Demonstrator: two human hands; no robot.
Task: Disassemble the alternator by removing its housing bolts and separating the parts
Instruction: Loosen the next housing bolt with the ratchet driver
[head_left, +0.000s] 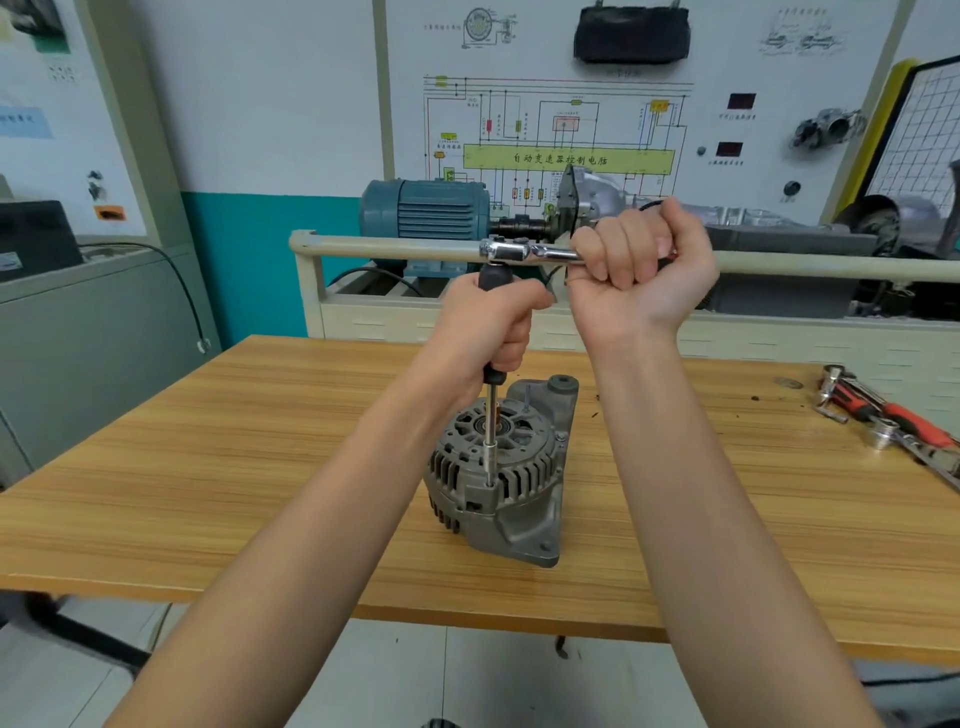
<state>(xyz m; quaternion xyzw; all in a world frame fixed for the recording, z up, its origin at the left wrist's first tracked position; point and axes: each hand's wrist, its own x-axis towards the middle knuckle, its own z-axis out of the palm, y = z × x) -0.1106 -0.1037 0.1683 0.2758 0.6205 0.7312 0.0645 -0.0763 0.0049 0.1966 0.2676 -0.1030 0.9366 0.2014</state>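
Observation:
A grey alternator (501, 475) stands on the wooden table (234, 467), slotted housing up. A long driver with a black handle (491, 415) stands upright, its tip set on a housing bolt at the alternator's front rim. My left hand (491, 325) grips the black handle. A chrome ratchet (511, 253) sits on top of the driver, its handle pointing right. My right hand (641, 265) is wrapped round that ratchet handle, above and to the right of the alternator.
Red-handled wrenches and sockets (883, 415) lie at the table's right edge. Behind the table stands a training bench with a cream rail (395, 247), a blue-green motor (423, 208) and a wiring diagram board (566, 130). A grey cabinet (98, 322) is on the left.

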